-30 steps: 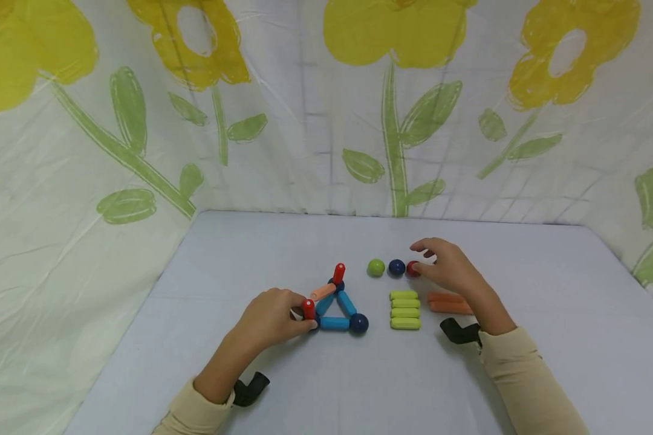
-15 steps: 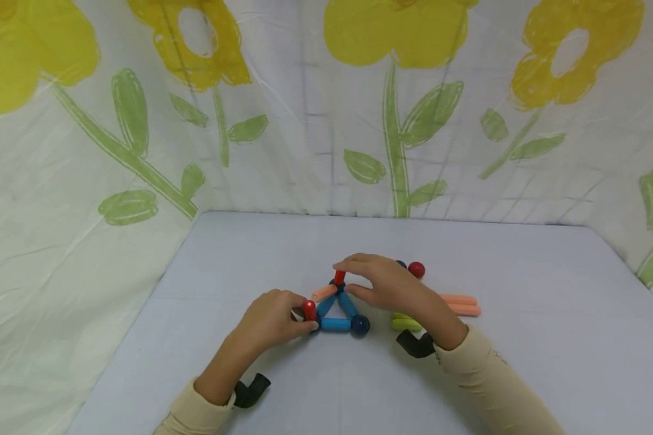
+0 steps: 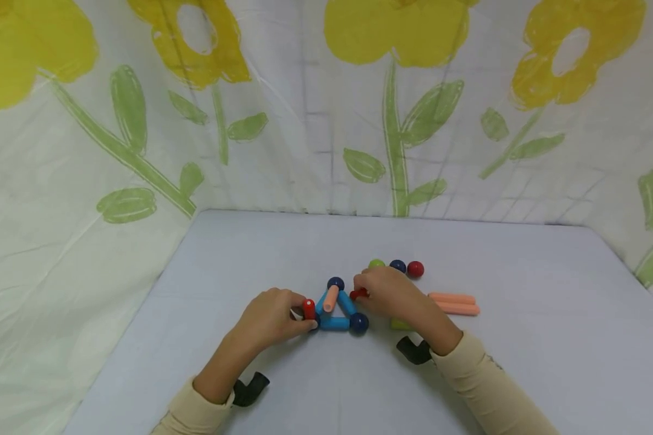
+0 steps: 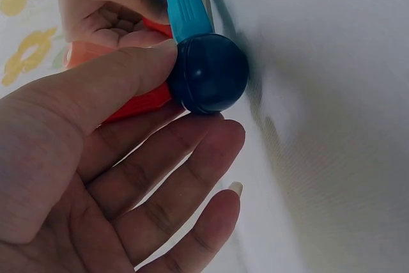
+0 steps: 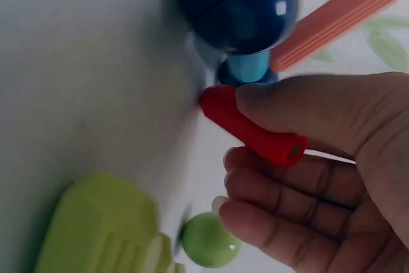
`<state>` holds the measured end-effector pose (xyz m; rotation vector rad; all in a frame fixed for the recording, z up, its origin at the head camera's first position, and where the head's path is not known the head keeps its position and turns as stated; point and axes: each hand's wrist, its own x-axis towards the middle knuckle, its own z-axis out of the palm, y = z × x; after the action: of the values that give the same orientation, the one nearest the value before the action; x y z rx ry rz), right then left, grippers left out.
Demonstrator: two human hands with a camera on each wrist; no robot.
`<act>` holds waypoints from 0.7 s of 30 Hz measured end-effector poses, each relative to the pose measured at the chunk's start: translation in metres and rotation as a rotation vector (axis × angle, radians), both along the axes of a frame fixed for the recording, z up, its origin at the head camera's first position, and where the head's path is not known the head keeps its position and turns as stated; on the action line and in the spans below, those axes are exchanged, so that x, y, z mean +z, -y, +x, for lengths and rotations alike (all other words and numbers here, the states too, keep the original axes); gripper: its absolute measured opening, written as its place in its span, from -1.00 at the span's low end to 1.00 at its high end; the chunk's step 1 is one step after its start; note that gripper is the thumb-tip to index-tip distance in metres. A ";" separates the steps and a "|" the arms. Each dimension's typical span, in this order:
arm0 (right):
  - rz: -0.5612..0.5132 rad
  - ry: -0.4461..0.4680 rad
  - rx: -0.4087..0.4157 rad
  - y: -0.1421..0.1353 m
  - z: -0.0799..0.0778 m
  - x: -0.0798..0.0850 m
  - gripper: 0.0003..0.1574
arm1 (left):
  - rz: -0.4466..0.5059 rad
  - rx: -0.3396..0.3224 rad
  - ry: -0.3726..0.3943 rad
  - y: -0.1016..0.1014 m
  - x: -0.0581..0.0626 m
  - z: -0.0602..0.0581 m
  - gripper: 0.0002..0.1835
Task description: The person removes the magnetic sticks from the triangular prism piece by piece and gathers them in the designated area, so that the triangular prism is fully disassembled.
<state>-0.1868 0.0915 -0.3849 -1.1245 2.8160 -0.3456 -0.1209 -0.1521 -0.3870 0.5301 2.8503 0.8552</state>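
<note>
A triangle of blue magnetic rods joined by dark blue balls lies on the table. My left hand grips its left dark blue ball, thumb on the ball; a red rod stands up from that ball. Pinched between thumb and fingers of my right hand is another red rod, held just right of the triangle and apart from the far ball. From that far ball an orange rod leans toward me. The triangle's right ball is untouched.
Behind my right hand sit a green ball, a blue ball and a red ball. Two orange rods lie to the right. Yellow-green rods are mostly covered by the right hand. A flowered curtain hangs behind the table.
My right hand came left from near the red ball, took the red rod off the far ball and drew it rightward. The orange rod swung to point toward me. The left hand stayed put.
</note>
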 end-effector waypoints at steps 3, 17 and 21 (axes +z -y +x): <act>0.007 -0.009 -0.023 -0.001 0.000 -0.002 -0.80 | 0.000 -0.001 0.001 0.000 0.000 0.000 -0.87; -0.141 -0.082 -0.051 -0.028 0.016 0.001 -0.89 | -0.004 -0.001 -0.003 -0.001 0.000 0.000 -0.88; -0.179 -0.084 -0.042 -0.043 0.031 0.001 -0.87 | -0.002 0.001 -0.001 0.000 0.000 0.000 -0.88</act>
<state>-0.1560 0.1342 -0.3843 -1.1384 2.9344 -0.5779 -0.1211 -0.1519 -0.3873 0.5287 2.8528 0.8518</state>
